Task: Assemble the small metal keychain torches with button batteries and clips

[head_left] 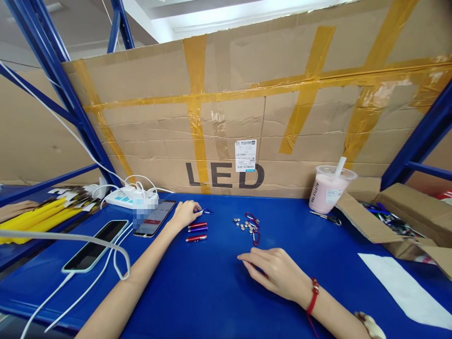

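My left hand is at the back left of the blue table, fingers closed on a small blue carabiner; only part of it shows past the fingertips. Just below lie a purple mini flashlight and a red mini flashlight, side by side. My right hand is over the table's middle right, fingers loosely stretched and apart, holding nothing. Beyond it are several silver button cells, with a red carabiner nearest the hand and another red carabiner behind.
On the left lie a phone with a lit screen, a dark-screened phone, white cables and a power strip. A pink drink cup, keys, an open carton and white paper are right. Cardboard walls the back.
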A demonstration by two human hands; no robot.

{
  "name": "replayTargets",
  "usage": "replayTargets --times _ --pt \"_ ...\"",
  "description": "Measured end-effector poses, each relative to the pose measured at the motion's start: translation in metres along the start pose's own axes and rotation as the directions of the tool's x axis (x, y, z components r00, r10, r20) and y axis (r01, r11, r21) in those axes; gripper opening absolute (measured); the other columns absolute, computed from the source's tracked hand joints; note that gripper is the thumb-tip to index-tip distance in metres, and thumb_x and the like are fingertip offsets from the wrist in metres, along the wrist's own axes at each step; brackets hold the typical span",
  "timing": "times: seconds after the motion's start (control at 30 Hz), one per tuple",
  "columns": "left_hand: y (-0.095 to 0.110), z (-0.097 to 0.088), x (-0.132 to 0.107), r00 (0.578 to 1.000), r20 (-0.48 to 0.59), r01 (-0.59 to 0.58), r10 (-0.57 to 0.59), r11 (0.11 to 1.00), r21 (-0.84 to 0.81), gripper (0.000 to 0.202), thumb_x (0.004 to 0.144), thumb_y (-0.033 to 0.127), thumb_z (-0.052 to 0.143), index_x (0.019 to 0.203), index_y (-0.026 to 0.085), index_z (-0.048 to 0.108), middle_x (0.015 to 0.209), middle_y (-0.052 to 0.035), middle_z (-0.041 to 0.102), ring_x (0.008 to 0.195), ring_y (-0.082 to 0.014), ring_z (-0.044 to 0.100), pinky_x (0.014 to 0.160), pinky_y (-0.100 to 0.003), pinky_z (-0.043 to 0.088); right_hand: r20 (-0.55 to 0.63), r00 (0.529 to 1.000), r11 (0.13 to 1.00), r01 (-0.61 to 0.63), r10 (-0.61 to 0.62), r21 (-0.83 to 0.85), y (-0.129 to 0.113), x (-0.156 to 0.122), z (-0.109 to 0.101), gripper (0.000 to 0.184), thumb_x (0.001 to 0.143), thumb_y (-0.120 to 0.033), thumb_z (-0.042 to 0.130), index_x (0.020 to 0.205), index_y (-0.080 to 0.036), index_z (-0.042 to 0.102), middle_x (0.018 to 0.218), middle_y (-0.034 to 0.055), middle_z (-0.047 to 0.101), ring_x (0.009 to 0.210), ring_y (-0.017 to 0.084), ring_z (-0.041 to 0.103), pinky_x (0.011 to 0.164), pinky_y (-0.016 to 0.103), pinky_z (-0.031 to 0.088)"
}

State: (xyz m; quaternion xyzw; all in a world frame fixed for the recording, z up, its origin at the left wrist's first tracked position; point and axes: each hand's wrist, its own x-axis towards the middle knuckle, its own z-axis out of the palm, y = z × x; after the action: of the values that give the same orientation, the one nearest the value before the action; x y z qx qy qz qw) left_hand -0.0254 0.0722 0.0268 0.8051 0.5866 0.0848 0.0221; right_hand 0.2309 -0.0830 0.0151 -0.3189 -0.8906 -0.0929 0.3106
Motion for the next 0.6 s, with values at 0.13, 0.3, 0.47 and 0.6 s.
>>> replayTargets --times 0.13,0.3,0.47,0.6 --pt "0.004 0.010 0.002 0.990 -0.140 -0.036 0.037 0.999 0.007 0.019 0.083 0.025 0.047 0.094 0.020 0.062 0.098 -0.0068 0.061 0.099 -0.0253 0.051 0.082 -0.037 0.031 0.009 1.000 1.000 0.002 -0.002 -0.016 0.001 0.000 0.001 0.024 0.089 -0.022 0.036 0.095 -0.021 0.058 0.073 -0.0035 0.062 0.058 0.003 0.057 0.052 0.020 0.035" --pt "0.055 -0.023 -0.019 0.924 -0.383 -0.222 0.002 0.817 -0.532 0.020 0.080 0.034 0.051 0.088 0.018 0.058 0.089 -0.0046 0.061 0.083 -0.0182 0.054 0.077 -0.031 0.038 0.033 0.999 1.000 0.001 0.000 -0.010 0.003 -0.002 0.003 0.024 0.090 -0.023 0.035 0.097 -0.021 0.058 0.074 -0.0029 0.062 0.058 0.004 0.056 0.053 0.019 0.035" --pt "0.118 -0.080 -0.107 0.891 -0.436 -0.454 0.127 0.213 -0.865 0.034 0.084 0.048 0.033 0.072 0.021 0.051 0.067 -0.0043 0.056 0.071 -0.0192 0.054 0.070 -0.036 0.043 0.065 0.998 1.000 0.019 -0.020 0.009 0.003 -0.002 0.004 0.025 0.090 -0.022 0.033 0.096 -0.021 0.057 0.073 -0.0031 0.061 0.058 0.004 0.056 0.052 0.021 0.034" --pt "0.116 -0.081 -0.175 0.919 -0.359 -0.392 0.161 0.446 -0.804 0.033 0.064 0.057 0.041 0.088 0.044 0.059 0.055 -0.0043 0.052 0.076 -0.0294 0.055 0.061 -0.046 0.042 0.078 0.997 0.999 0.022 -0.024 0.023 0.001 -0.002 0.003 0.027 0.091 -0.022 0.030 0.095 -0.020 0.057 0.070 -0.0020 0.060 0.056 0.004 0.055 0.051 0.021 0.033"
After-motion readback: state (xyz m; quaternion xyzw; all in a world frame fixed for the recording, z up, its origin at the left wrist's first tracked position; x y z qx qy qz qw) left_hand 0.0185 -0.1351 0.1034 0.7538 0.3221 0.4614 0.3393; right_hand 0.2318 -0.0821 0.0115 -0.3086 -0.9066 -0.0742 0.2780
